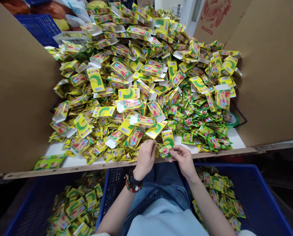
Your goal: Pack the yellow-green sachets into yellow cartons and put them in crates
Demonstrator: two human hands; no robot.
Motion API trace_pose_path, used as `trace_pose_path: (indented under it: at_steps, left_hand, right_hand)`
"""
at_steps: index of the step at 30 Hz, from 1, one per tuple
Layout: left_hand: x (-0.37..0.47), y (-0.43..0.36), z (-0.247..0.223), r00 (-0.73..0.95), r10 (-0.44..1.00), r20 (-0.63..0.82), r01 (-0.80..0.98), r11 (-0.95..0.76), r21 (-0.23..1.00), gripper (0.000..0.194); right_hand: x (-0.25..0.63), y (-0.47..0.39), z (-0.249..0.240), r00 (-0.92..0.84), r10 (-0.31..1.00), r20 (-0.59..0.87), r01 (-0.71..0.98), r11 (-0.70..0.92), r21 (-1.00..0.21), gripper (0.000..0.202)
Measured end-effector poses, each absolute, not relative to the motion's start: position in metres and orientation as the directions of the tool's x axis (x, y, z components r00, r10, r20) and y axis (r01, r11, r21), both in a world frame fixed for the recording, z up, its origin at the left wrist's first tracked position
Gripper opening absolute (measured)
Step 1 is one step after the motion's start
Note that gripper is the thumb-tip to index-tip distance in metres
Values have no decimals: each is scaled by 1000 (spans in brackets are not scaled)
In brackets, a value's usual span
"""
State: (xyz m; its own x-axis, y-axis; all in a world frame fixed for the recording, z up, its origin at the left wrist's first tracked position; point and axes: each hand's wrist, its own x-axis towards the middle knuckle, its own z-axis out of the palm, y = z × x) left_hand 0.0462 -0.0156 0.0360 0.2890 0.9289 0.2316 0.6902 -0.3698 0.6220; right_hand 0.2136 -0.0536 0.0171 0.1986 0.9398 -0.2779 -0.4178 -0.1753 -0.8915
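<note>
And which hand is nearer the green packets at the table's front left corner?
Left. The left hand is to the right of those green packets, past some yellow packets; the right hand is farther right.

Your right hand (pixel 184 160) pinches a small shiny green packet (pixel 165 151) by a yellow cardboard box (pixel 168 137); your left hand (pixel 146 155) curls nearby, at the white counter (pixel 235 138).
</note>
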Motion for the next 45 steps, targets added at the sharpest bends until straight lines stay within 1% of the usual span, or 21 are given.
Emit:
trace_pose_path:
  at_steps: [2,4,5,7,8,10,12,15,17,19,21,25,26,28,31,34,36,38,41,43,45]
  left_hand:
    - [48,-17,37,250,957,147,524,-262,810,24]
    - [50,-18,34,214,977,6,314,-75,946,31]
    - [52,-18,32,200,978,-67,198,27,980,37]
    - [56,-20,28,209,960,-185,0,189,982,46]
    - [58,-21,26,222,950,-218,-59,236,970,49]
    - [62,-24,25,221,948,-230,-101,257,961,48]
    - [66,-28,24,166,966,-196,-92,213,973,42]
    - [69,-32,23,94,984,-149,-84,157,984,33]
    - [69,-32,22,80,983,-163,-102,171,980,32]
    - [68,-32,22,84,979,-185,-123,194,973,33]
    - [66,-30,22,128,970,-209,-138,226,964,36]
    - [62,-30,25,278,921,-273,-146,321,936,45]
    - [61,-30,26,319,907,-276,-144,334,931,46]
    - [58,-30,29,379,888,-260,-137,332,933,46]
    - [57,-31,32,369,907,-201,-104,255,961,41]
    - [59,-32,33,257,959,-119,13,120,993,39]
    - [61,-34,33,178,982,-58,122,36,992,38]
    - [62,-35,32,164,986,-15,197,-18,980,39]
    - [58,-35,32,247,969,1,262,-68,963,41]
    - [55,-34,32,311,951,-6,304,-93,948,43]
    - [53,-33,31,349,937,-19,323,-101,941,44]
  right_hand:
    - [206,-53,19,209,943,-260,-384,-166,-908,34]
    - [205,-53,19,222,947,-231,-327,-151,-933,35]
    - [205,-53,19,233,950,-210,-292,-138,-947,34]
    - [207,-55,19,263,953,-149,-206,-95,-974,30]
    - [208,-56,20,275,955,-115,-164,-71,-984,28]
    - [209,-60,22,265,962,-66,-110,-38,-993,27]
    - [207,-62,23,224,973,-47,-91,-28,-995,30]
    - [205,-63,22,226,972,-58,-68,-44,-997,31]
    - [204,-62,22,205,974,-99,-100,-80,-992,29]
    - [205,-61,23,130,980,-149,-164,-127,-978,30]
    - [205,-61,26,96,983,-155,-206,-132,-970,29]
    - [203,-64,32,174,983,-59,-182,-27,-983,23]
    - [203,-64,32,193,980,-53,-167,-20,-986,23]
    - [203,-64,31,207,974,-87,-158,-54,-986,32]
    - [204,-63,27,200,969,-147,-209,-104,-972,46]
    - [204,-64,25,243,957,-156,-273,-87,-958,42]
    - [205,-65,24,244,950,-192,-303,-113,-946,39]
    - [209,-66,24,178,950,-257,-306,-195,-932,42]
    - [224,-65,22,-1,944,-331,-226,-323,-919,47]
    - [236,-63,22,-115,935,-337,-132,-350,-927,45]
    - [246,-60,23,-168,934,-314,-31,-324,-946,43]
